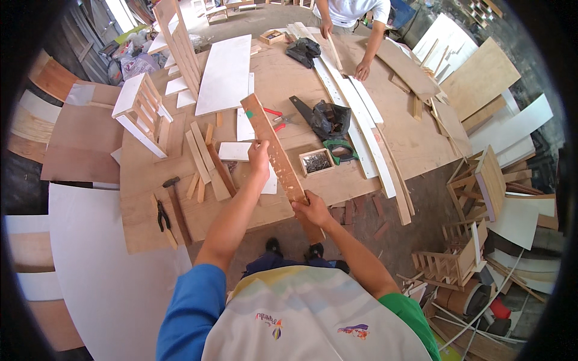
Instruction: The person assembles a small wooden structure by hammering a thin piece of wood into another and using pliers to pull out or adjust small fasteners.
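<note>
Both my hands hold one long brown wooden board (278, 159) slantwise above the near part of the worktable. My left hand (259, 160) is closed round its left edge at about mid-length. Lower down, my right hand (312, 209) grips the right edge near the close end. The board has pale scuffs along it and a green mark near its far end. Just beyond it lie red-handled pliers (280, 120). A small wooden box of nails or screws (316, 162) sits to the right, beside a green-handled saw (341, 151) partly under a black plastic bag (330, 119).
On the worktable (343, 186), a hammer (173, 192) and black pliers (161, 215) lie at the left. A small slatted wooden frame (141, 114) stands behind them. Long white strips (361, 135) extend to the right. Across the table, another person (355, 36) handles wood. Scrap and panels pile at right.
</note>
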`<action>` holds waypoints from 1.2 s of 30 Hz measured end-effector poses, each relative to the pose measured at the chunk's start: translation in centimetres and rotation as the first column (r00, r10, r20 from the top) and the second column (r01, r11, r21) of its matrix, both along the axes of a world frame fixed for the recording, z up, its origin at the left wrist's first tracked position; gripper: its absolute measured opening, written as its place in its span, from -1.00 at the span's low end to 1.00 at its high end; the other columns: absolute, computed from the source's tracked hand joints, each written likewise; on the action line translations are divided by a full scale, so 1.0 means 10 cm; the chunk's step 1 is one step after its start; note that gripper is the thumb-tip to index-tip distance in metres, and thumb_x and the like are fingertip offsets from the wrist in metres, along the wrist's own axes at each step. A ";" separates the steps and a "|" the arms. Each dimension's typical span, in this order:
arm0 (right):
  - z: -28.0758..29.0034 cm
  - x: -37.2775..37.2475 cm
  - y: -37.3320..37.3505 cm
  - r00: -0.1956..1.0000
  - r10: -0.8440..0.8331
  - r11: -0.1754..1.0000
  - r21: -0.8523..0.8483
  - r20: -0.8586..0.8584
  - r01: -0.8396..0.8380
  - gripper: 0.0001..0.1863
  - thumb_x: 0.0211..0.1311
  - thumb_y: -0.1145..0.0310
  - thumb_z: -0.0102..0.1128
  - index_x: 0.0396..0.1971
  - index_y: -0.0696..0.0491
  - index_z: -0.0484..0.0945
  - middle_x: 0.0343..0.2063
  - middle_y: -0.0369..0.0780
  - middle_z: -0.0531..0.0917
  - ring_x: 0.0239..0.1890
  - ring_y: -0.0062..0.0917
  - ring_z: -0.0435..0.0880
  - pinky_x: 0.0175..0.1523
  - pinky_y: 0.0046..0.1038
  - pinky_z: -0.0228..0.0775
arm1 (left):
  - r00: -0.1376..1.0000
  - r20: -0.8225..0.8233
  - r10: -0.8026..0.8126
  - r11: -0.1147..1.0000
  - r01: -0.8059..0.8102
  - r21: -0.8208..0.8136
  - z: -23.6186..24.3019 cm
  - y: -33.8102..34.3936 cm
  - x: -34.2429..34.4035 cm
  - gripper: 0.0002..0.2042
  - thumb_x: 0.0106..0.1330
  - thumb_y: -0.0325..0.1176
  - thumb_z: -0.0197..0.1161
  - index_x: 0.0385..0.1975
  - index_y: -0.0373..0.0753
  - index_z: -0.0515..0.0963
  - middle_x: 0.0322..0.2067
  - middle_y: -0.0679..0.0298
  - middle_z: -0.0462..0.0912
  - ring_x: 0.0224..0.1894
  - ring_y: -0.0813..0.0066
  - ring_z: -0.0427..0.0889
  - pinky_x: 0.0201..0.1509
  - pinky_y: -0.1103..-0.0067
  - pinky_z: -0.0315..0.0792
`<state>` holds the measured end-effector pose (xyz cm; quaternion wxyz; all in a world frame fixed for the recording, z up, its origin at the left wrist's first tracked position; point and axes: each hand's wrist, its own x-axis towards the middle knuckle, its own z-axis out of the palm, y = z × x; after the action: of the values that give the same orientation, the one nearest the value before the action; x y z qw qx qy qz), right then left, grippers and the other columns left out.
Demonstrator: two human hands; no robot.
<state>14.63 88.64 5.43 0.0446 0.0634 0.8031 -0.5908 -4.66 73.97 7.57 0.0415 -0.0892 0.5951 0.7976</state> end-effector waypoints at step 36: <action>-1.10 -1.86 0.22 0.967 -0.244 0.970 0.028 0.068 0.243 -0.52 0.21 0.22 0.22 0.04 0.16 0.35 -0.24 -0.05 0.61 -0.24 -0.17 0.64 -0.12 -0.24 0.50 | 0.911 0.323 -0.257 0.940 0.313 -0.135 -0.72 0.31 0.22 -0.48 0.37 -0.15 0.13 0.23 -0.35 0.33 -0.05 0.18 0.58 -0.01 0.48 0.51 0.01 0.48 0.42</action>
<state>-3.93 90.82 -5.61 -0.0002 0.1829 0.7929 -0.5812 -2.42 77.05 0.39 0.2392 -0.1249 0.6595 0.7016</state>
